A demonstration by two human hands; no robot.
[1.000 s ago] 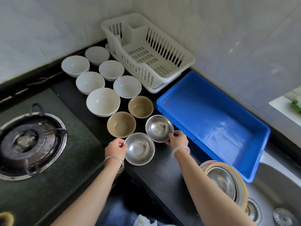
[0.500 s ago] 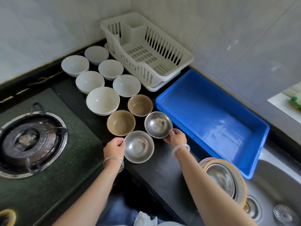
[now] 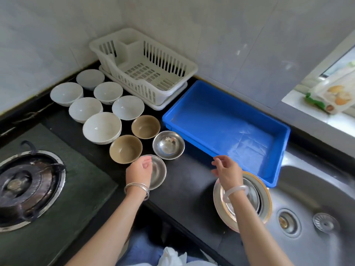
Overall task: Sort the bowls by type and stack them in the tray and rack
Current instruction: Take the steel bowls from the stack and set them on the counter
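Note:
Two steel bowls stand on the black counter: the far steel bowl (image 3: 168, 144) is free, and the near steel bowl (image 3: 159, 172) is half covered by my left hand (image 3: 139, 170), whose loosely curled fingers hang over its left side. My right hand (image 3: 227, 170) hovers with relaxed fingers above the counter, holding nothing, just in front of the empty blue tray (image 3: 221, 121). Two brown bowls (image 3: 146, 126) (image 3: 125, 148) sit behind the steel ones. Several white bowls (image 3: 101, 127) fill the back left. The white rack (image 3: 144, 68) stands empty in the corner.
A gas burner (image 3: 25, 185) lies at the left. The steel sink (image 3: 311, 227) is at the right, with a stack of a tan-rimmed dish and a steel bowl (image 3: 255, 200) at its edge, under my right wrist. A food packet (image 3: 334, 96) rests on the window sill.
My right hand has let go of the far steel bowl and drawn back to the right, towards the stack by the sink. My left hand has loosened on the near steel bowl's rim.

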